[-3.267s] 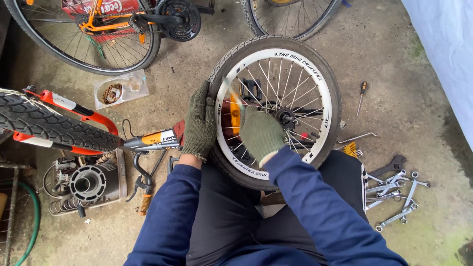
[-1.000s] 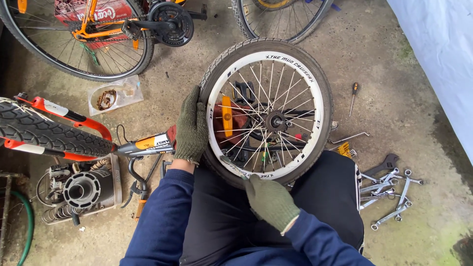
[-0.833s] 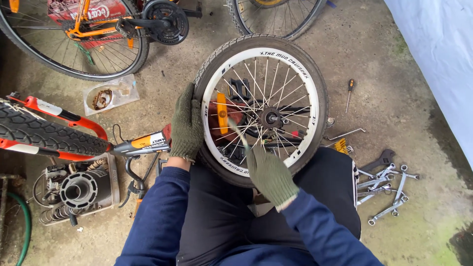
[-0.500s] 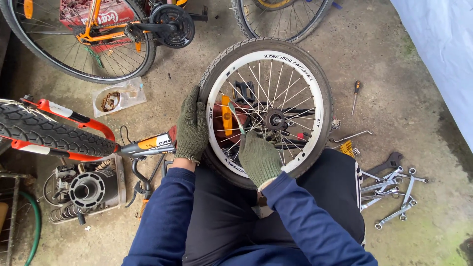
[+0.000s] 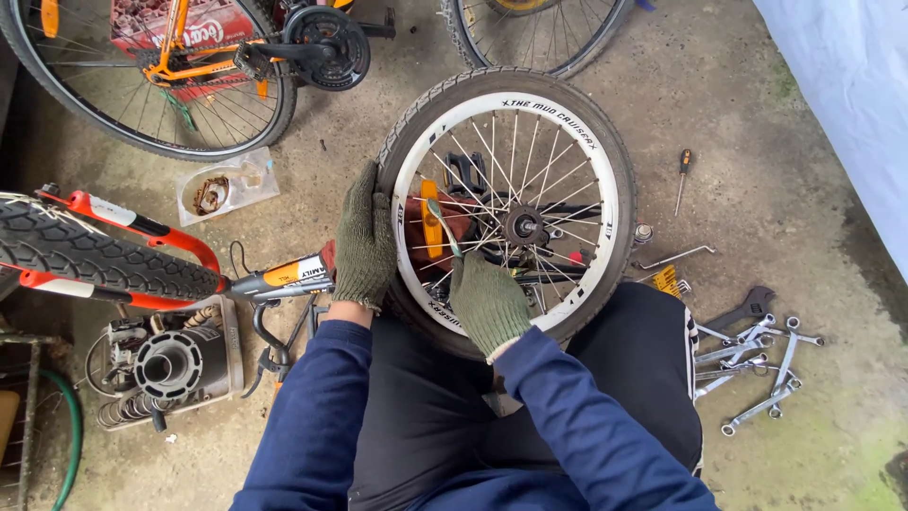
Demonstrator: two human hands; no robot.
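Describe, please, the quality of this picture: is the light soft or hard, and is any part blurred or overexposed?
Head view: soft, even daylight with only faint shadows; the small wheel and both gloved hands, left hand and right hand, are sharp; the white sheet at the upper right is very bright and nearly without detail; the spanners on the concrete show mild shine, no strong glare.

- A stained concrete floor (image 5: 757,114) carries everything.
- A screwdriver (image 5: 682,177) lies toward its right side.
- A cluster of spanners (image 5: 757,355) lies lower right.
- A clear plastic bag of parts (image 5: 225,186) sits left of the small bicycle wheel (image 5: 515,203).
- A green hose (image 5: 66,445) curls at the lower left corner.
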